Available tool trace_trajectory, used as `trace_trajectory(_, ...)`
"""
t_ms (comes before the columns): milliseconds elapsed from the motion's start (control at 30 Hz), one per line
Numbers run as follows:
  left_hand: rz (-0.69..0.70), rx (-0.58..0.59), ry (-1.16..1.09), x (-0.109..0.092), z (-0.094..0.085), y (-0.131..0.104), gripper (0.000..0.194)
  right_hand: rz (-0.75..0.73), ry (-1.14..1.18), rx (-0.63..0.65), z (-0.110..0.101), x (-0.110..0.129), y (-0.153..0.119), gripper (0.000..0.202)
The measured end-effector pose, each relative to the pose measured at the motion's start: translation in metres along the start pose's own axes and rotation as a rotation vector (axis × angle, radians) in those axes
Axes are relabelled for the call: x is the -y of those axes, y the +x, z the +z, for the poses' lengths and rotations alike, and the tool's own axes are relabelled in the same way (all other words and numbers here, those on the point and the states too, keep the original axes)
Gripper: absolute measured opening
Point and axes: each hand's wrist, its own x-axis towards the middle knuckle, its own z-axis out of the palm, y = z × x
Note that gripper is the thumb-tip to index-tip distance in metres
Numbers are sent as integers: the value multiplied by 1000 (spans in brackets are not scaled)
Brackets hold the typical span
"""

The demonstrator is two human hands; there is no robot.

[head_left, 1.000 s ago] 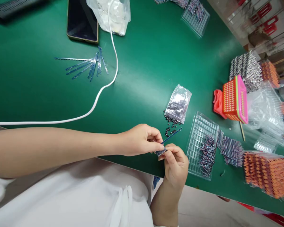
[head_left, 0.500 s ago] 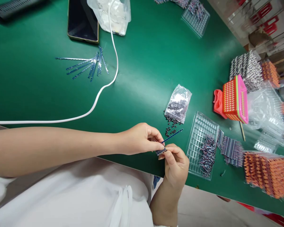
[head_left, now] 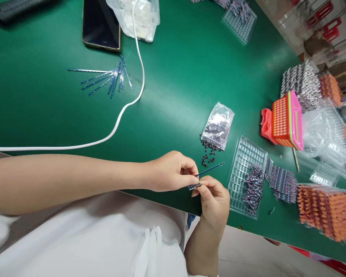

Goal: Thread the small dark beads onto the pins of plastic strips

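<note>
My left hand [head_left: 173,171] reaches in from the left, its thumb and fingers pinched on a thin blue strip [head_left: 212,168] that sticks out to the right. My right hand [head_left: 215,198] comes up from below and pinches a small dark patterned piece [head_left: 193,186] where the fingertips of both hands meet. The fingers partly hide this piece. Above the hands, small dark beads [head_left: 209,152] have spilled beside a clear plastic bag [head_left: 218,126]. To the right of my right hand is a clear compartment tray [head_left: 236,181] with a pile of patterned pieces [head_left: 253,188].
A white cable [head_left: 122,111] crosses the green table [head_left: 173,77]. Blue strips [head_left: 113,77], a phone [head_left: 100,27] and a plastic tub [head_left: 141,23] lie at the upper left. Baskets [head_left: 285,119] and orange stacks [head_left: 325,211] stand at the right.
The blue strip has tilted lower at its free end. Both hands have shifted only slightly and keep their pinch.
</note>
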Motion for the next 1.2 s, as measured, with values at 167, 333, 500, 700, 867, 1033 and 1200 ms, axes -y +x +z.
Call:
trace_trajectory(167, 5, 38, 20, -1, -1, -1, 19, 86, 45, 16, -5, -3, 0, 8)
trace_trajectory(333, 20, 48, 61, 2, 0, 0, 19, 60, 19, 21, -5, -5, -1, 6)
trace_trajectory(500, 26, 51, 91, 3, 1, 1, 21, 41, -6, 17, -3, -4, -2, 4)
trace_trajectory(700, 32, 54, 89, 4, 1, 0, 20, 45, -30, 15, -2, -5, -2, 4)
trace_trajectory(867, 39, 56, 93, 5, 2, 0, 20, 46, -26, 17, -2, -5, -3, 3)
trace_trajectory(1033, 38, 54, 85, 5, 1, 0, 20, 50, -24, 2, -1, -5, -3, 3)
trace_trajectory(1200, 42, 75, 81, 5, 1, 0, 20, 56, -60, -3, -1, -5, -3, 7)
